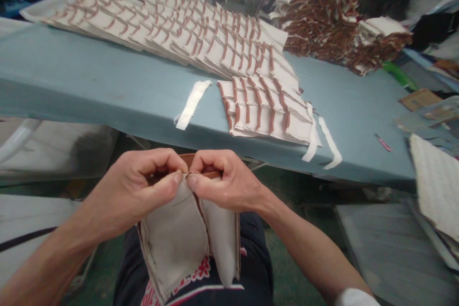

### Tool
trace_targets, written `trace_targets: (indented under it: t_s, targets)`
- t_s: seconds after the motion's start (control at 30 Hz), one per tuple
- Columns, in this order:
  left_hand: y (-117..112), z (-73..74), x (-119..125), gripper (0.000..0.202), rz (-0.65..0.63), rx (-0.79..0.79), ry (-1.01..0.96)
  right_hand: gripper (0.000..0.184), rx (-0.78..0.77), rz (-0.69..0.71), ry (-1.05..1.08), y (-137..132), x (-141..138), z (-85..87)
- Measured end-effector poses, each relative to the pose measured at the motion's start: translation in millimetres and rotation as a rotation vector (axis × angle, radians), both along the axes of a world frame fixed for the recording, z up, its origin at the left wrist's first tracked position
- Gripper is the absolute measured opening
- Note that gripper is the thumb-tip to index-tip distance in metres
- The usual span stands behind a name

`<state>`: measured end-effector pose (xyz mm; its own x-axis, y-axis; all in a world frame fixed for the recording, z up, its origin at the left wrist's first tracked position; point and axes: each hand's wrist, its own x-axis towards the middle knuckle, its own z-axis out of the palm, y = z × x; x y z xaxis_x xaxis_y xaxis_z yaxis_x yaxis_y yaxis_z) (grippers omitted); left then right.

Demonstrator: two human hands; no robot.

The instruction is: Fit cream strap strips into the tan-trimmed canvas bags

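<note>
My left hand [143, 184] and my right hand [218, 181] meet over my lap, both pinched on the top edge of a cream cloth bag [179, 244] with a brown trim. Thumbs and forefingers press together at the bag's rim. The bag hangs down onto my dark trousers. Its brown strap shows just behind my fingers.
A blue-covered table [89, 86] runs across in front. On it lie long overlapping rows of finished cream bags with brown straps [172, 24], a smaller stack [265, 105], and loose white cloth strips [191, 103]. A heap of more bags [330, 14] sits at the back right. A pink tool [383, 142] lies at the right.
</note>
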<state>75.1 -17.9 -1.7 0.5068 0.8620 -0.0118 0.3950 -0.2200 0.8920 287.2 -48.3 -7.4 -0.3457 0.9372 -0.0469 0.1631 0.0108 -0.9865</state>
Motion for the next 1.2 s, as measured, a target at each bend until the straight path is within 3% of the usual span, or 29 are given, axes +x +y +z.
trace_targets:
  t_s: [0.23, 0.43, 0.53, 0.7, 0.9, 1.03, 1.2]
  targets:
    - [0.0, -3.8, -3.1, 0.025, -0.037, 0.034, -0.019, 0.019, 0.052, 0.016, -0.278, 0.2, -2.6, 19.2]
    - [1.2, -5.5, -8.0, 0.028, -0.140, -0.280, -0.083, 0.018, 0.172, 0.044, -0.337, -3.7, -1.2, 22.8]
    - [3.6, -5.8, -13.1, 0.031, -0.193, -0.320, -0.107, 0.017, 0.201, 0.149, -0.241, -3.7, 2.4, 21.0]
    - [4.2, -3.6, -23.4, 0.025, -0.219, -0.151, -0.030, 0.015, 0.243, 0.245, -0.164, -3.0, 10.0, 20.6]
    - [-6.6, 8.9, -16.2, 0.022, -0.175, 0.202, 0.059, 0.009, 0.621, 0.132, -0.424, -12.1, 10.3, 24.2]
    - [-15.4, 14.1, -2.2, 0.022, -0.076, 0.433, 0.049, 0.013, 0.739, 0.073, -0.574, -17.0, 8.8, 22.2]
    - [-17.4, 7.3, 1.8, 0.022, -0.031, 0.445, 0.028, 0.011, 0.802, 0.043, -0.566, -17.0, 11.8, 11.6]
